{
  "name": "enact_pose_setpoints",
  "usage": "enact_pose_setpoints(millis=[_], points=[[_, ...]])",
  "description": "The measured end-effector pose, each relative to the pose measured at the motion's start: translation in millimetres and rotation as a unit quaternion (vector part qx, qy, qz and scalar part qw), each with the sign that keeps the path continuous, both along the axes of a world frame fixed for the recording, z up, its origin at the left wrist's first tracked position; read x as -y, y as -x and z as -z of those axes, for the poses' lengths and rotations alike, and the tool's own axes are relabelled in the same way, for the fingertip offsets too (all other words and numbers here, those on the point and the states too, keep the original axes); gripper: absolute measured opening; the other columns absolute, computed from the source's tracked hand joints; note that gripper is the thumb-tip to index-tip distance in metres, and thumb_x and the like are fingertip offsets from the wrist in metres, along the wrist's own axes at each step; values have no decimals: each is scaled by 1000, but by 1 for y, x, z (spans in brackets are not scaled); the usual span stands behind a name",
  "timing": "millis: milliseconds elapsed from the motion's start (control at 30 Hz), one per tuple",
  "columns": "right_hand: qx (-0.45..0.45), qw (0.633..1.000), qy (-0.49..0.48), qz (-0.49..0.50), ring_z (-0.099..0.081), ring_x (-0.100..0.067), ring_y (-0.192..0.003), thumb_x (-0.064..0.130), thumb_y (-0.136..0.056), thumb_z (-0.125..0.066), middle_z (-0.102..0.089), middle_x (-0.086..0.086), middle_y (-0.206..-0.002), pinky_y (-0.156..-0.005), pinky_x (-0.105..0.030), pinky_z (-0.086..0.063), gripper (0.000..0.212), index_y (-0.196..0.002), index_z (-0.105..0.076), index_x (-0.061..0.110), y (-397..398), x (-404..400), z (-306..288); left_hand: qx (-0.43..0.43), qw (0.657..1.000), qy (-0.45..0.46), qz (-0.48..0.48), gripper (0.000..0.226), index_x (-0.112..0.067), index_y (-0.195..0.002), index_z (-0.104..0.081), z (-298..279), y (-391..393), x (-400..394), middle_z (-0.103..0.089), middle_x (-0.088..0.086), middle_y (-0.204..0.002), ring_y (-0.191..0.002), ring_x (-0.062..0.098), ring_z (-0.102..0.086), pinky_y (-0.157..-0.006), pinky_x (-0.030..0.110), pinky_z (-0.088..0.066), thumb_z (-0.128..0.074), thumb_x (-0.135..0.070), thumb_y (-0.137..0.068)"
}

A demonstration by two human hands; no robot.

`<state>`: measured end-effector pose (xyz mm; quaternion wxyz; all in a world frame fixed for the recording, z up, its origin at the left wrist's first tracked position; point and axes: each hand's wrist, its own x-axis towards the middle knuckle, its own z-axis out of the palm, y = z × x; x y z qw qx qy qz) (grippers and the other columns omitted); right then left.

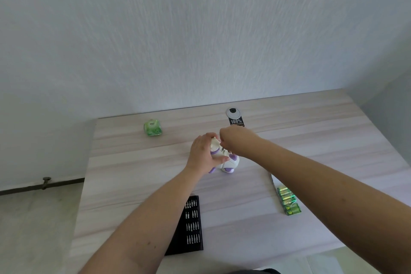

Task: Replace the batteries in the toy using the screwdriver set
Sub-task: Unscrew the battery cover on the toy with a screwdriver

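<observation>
Steadying the toy point(224, 160) mid-tabletop, left hand point(203, 155) is wrapping it while right hand point(233, 140) is pinching a screwdriver point(223, 148); keeping it vertical should prevent slipping.

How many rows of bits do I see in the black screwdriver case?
4 rows in the screwdriver case, one behind the other from the near end to the far end. The left forearm covers the case's left part, so more bits may be hidden.
</observation>
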<state>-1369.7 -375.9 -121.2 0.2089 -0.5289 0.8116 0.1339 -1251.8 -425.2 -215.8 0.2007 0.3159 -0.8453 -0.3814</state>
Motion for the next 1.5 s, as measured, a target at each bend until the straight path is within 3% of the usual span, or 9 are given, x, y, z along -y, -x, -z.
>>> enact_pose_setpoints(millis=[133,300,433,567,700,833,1000,1200,1500], points=[[-2,1000,16,-8,-60,-25,-79,5,-83,-59,-64,-7,-90,-61,-31,-43,19,-101,-57,10,2,-1,2,0,1000,-3,-1,57,-18,-105,-58,-2,1,-1,-50,-20,-87,-88,10,-45,-84,24,-33,-88,-30,-59],[-63,998,9,-21,-50,-20,-62,29,-95,-50,-47,-1,-65,-52,-27,-41,31,-66,-50,17,3,-4,1,29,999,-12,5,64,-22,-113,-54,4,1,2,-56,-12,-99,-96,12,-47,-91,30,-37,-86,-38,-59],[-67,996,-16,-53,-48,-22,-69,6,-88,-54,-38,-1,-69,-46,-26,-30,20,-104,-59,17,4,-6,-1,14,1000,-5,10,64,-16,-112,-56,1,1,1,-48,-20,-96,-94,12,-46,-89,26,-32,-88,-31,-60],[-20,1000,-20,-10,-45,-17,-56,1,-82,-58,-57,-2,-68,-48,-26,-34,18,-69,-50,10,3,0,3,14,1000,-3,11,61,-20,-107,-55,2,0,1,-54,-16,-93,-91,13,-48,-89,30,-38,-88,-36,-58],[41,998,19,41,-55,-24,-77,4,-84,-62,-61,-9,-95,-62,-32,-43,27,-107,-50,9,4,-2,6,4,1000,4,14,59,-18,-105,-55,2,1,1,-52,-24,-88,-88,13,-47,-88,31,-39,-88,-34,-59],[-15,999,24,21,-53,-24,-74,28,-97,-47,-54,-7,-85,-59,-30,-41,20,-84,-47,13,5,-7,1,18,1000,2,12,64,-17,-113,-55,0,0,1,-51,-20,-92,-93,12,-45,-91,29,-36,-88,-33,-61],[-29,999,-11,-13,-48,-21,-72,3,-90,-50,-40,-1,-72,-50,-26,-31,15,-98,-55,14,5,-7,1,9,1000,-1,15,59,-16,-109,-56,-3,-1,0,-44,-33,-91,-90,9,-42,-88,27,-34,-88,-27,-61],[72,995,65,26,-60,-28,-88,7,-89,-51,-60,-10,-100,-68,-34,-45,26,-115,-48,9,2,-8,2,17,1000,-10,12,63,-18,-111,-55,4,1,2,-50,-20,-91,-93,12,-45,-91,31,-37,-88,-35,-60],[-18,1000,6,24,-51,-23,-73,15,-97,-46,-46,-2,-71,-52,-26,-35,18,-85,-58,8,2,-3,0,18,1000,-5,16,63,-17,-113,-55,0,0,2,-45,-30,-89,-93,11,-44,-90,30,-37,-87,-29,-61]])
